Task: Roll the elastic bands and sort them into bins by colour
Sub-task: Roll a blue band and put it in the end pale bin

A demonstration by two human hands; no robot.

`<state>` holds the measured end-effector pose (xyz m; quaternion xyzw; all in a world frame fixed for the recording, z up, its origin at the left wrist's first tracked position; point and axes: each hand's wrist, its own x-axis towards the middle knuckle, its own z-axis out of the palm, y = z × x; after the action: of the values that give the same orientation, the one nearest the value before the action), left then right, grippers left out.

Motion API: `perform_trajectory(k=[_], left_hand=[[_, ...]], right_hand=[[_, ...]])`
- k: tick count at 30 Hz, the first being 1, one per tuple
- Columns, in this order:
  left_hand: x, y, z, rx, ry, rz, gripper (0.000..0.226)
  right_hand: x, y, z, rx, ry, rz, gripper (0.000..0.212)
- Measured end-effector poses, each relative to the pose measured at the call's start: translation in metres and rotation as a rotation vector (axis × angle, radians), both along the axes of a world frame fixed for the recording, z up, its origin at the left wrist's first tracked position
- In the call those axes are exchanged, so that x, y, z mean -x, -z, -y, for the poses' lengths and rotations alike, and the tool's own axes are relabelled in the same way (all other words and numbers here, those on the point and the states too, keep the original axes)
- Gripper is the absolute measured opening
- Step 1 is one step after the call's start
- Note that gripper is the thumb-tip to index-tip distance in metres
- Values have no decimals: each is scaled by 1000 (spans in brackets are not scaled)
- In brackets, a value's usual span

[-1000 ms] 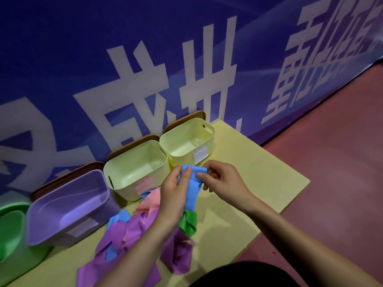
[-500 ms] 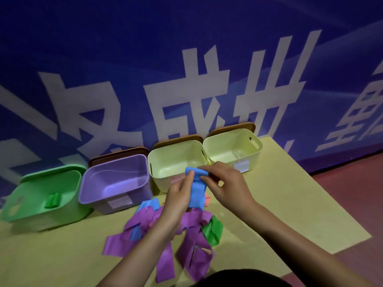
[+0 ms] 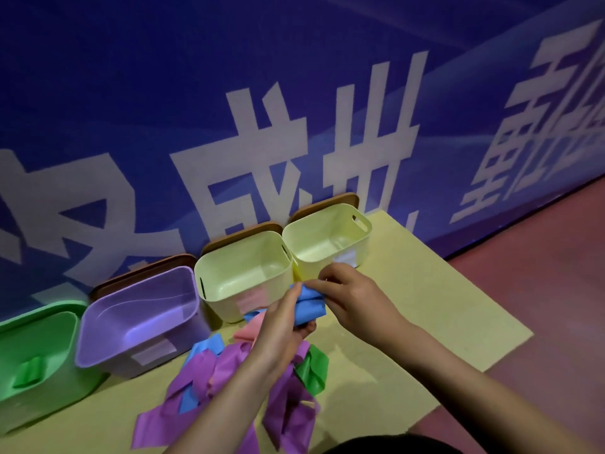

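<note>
A blue elastic band (image 3: 309,305) is held in the air, bunched into a partial roll, above a pile of loose bands. My left hand (image 3: 281,329) grips its lower part and my right hand (image 3: 350,294) pinches its top edge. Beneath lie purple bands (image 3: 226,381), another blue band (image 3: 204,350), a pink band (image 3: 248,332) and a green band (image 3: 312,367). Four bins stand in a row behind: a green bin (image 3: 19,322) holding a rolled green band (image 3: 29,371), a purple bin (image 3: 98,322), and two pale yellow bins (image 3: 203,273) (image 3: 363,237).
Everything sits on a yellow mat (image 3: 425,316) against a blue wall with white characters (image 3: 294,142). Brown lids (image 3: 242,232) stand behind the bins. Red floor (image 3: 556,290) lies to the right of the mat.
The blue band has gone from a hanging strip to a shorter bunched roll between my hands. The camera view has shifted, bringing the green bin into view and then swinging slightly back.
</note>
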<state>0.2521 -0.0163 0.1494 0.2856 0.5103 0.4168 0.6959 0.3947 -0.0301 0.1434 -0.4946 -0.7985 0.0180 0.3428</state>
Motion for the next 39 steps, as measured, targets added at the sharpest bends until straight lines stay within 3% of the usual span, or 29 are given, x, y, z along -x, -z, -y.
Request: perform_trajectory(k=[7, 10, 13, 15, 17, 21, 26, 33, 36, 39], left_hand=[[-9, 4, -1, 115, 150, 146, 15], [-7, 12, -3, 48, 134, 81, 13], [1, 17, -2, -136, 142, -82, 13], [7, 14, 2, -267, 173, -174, 20], [13, 11, 6, -321, 191, -210, 33], [23, 9, 6, -182, 112, -112, 12], [32, 4, 1, 72, 76, 183, 12], [40, -3, -9, 110, 15, 341, 18], [45, 0, -13, 87, -61, 332, 14], [55, 0, -13, 29, -124, 317, 14]], right_hand=[[-19, 12, 18, -14, 95, -4, 41], [-16, 18, 23, 112, 114, -327, 46], [-5, 9, 22, 387, 179, -739, 29], [2, 4, 19, 588, 149, -869, 19], [10, 5, 15, 624, 110, -865, 10], [22, 12, 7, 435, 156, -716, 5], [23, 14, 0, 132, 72, -347, 16], [18, 7, -15, 55, -44, -85, 31], [21, 6, -15, 202, -142, -172, 43], [41, 6, -8, 479, -89, -638, 49]])
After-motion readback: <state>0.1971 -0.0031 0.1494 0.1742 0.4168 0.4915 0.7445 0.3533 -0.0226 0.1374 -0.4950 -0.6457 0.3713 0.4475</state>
